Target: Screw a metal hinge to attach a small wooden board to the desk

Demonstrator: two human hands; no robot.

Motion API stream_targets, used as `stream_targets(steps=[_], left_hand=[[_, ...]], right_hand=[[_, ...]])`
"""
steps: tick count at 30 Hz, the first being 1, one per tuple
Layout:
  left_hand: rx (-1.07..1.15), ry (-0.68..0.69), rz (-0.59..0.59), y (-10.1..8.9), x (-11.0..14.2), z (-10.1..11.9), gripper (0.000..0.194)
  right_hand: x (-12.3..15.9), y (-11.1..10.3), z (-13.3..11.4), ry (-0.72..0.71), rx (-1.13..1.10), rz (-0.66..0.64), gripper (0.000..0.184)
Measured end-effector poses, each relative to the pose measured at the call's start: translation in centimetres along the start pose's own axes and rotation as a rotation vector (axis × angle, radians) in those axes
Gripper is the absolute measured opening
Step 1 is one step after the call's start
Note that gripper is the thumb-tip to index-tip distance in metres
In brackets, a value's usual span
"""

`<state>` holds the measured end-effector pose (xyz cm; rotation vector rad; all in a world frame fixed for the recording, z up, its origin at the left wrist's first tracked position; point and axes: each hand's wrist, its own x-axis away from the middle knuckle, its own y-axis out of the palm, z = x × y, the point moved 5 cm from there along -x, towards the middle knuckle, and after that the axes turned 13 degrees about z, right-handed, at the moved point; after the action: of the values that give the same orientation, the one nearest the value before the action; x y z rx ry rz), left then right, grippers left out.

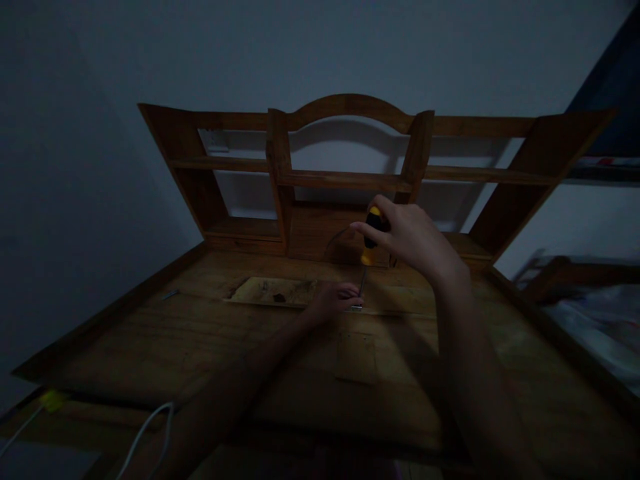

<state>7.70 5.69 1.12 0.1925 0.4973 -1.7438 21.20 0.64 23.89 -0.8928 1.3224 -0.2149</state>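
Right hand [413, 239]: fingers grasping the handle of a yellow-and-black screwdriver [369, 256], shaft pointing down toward a small metal piece [357, 307] at a wooden board [300, 291]. Left hand [331, 298] beside the metal piece; cannot tell whether its fingers grip. Board lies on the desk [200, 353].

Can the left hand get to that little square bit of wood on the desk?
Probably yes: the square piece of wood lies close to the left hand, and nothing seems to cover it. That hand would first have to leave the tip of the screwdriver.
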Motion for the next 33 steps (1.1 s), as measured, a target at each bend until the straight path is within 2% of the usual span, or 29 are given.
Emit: stream_targets(steps=[2,6,12,16,22,28,33], left_hand=[[-0.006,0.003,-0.008,0.0,0.0,0.2,0.022],[-0.013,0.0,-0.001,-0.1,0.0,0.4,0.02],[0.004,-0.043,0.001,0.1,0.0,-0.1,0.022],[0.002,-0.048,-0.014,0.3,-0.1,-0.2,0.022],[-0.003,-0.059,-0.017,0.2,0.1,0.5,0.015],[0.005,-0.026,-0.034,0.3,0.2,0.1,0.024],[0.008,0.005,-0.047,0.4,0.1,-0.3,0.023]], right_hand=[[0.0,0.0,-0.2,0.013,0.001,-0.022,0.042],[-0.1,-0.2,-0.4,0.018,-0.084,-0.02,0.031],[-0.3,-0.2,-0.7,-0.033,-0.211,0.004,0.039],[-0.2,0.1,-0.8,-0.036,-0.169,-0.003,0.034],[0.0,0.4,-0.6,-0.014,-0.166,-0.041,0.042],[-0.1,-0.1,-1.1,-0.052,-0.216,0.0,0.036],[0.0,0.0,-1.7,-0.075,-0.231,0.005,0.036]])
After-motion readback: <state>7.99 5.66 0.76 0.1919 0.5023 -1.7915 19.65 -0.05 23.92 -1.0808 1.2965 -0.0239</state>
